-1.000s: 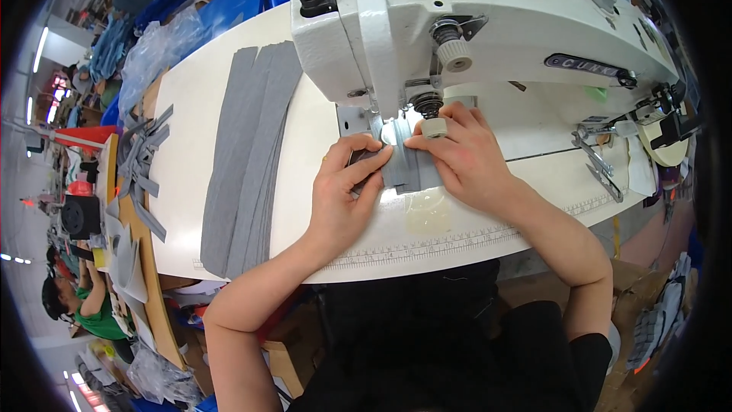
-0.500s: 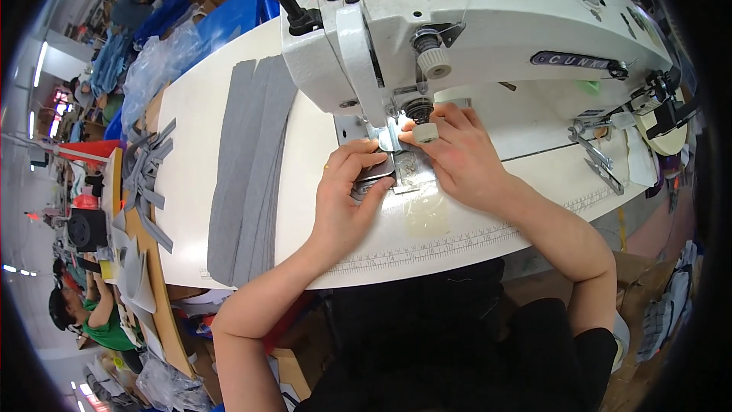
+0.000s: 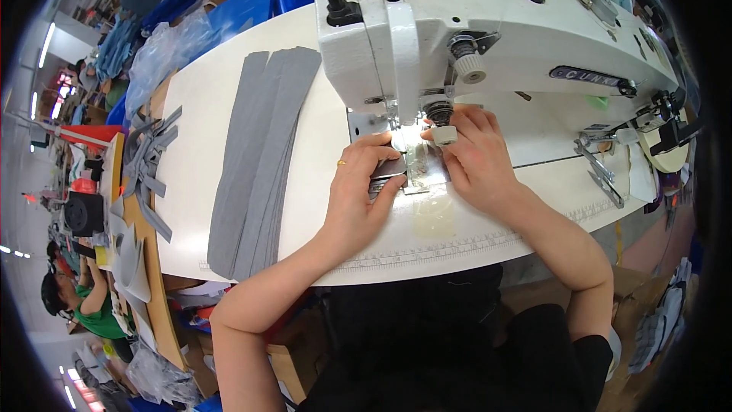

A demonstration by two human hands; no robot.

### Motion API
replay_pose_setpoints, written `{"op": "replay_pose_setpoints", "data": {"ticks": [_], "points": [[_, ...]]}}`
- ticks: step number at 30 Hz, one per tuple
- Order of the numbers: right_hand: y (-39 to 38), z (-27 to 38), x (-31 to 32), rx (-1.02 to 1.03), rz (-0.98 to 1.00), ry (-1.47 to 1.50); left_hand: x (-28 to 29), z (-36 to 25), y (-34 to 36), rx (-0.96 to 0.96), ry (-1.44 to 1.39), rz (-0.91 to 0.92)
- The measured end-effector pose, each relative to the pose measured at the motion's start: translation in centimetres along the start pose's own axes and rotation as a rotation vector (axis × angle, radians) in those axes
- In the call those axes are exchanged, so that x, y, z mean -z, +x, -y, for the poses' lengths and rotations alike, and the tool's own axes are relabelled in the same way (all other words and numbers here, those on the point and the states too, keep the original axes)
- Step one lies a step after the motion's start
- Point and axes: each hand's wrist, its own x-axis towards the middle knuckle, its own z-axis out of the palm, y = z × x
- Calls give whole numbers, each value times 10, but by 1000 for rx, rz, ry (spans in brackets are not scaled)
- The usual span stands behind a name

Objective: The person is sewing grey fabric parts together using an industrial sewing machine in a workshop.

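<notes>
Now both hands have drawn in close under the head of the white sewing machine, and the grey fabric piece looks shorter in front of the needle than a second ago (fed further through, I judge). Left hand presses flat on that piece, fingers extended, not clenched. Right hand rests just right of the needle, thumb and forefinger pinching near the presser foot; a stack of grey strips lies well left of the machine
</notes>
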Motion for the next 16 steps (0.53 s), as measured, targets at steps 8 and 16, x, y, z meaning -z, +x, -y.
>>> {"op": "replay_pose_setpoints", "data": {"ticks": [8, 16], "points": [[0, -2, -5, 1, -73, -35, 8, 15, 5, 139, -269, -137], [-2, 2, -1, -31, -39, 25, 44, 32, 87, 67, 536, 574]]}}
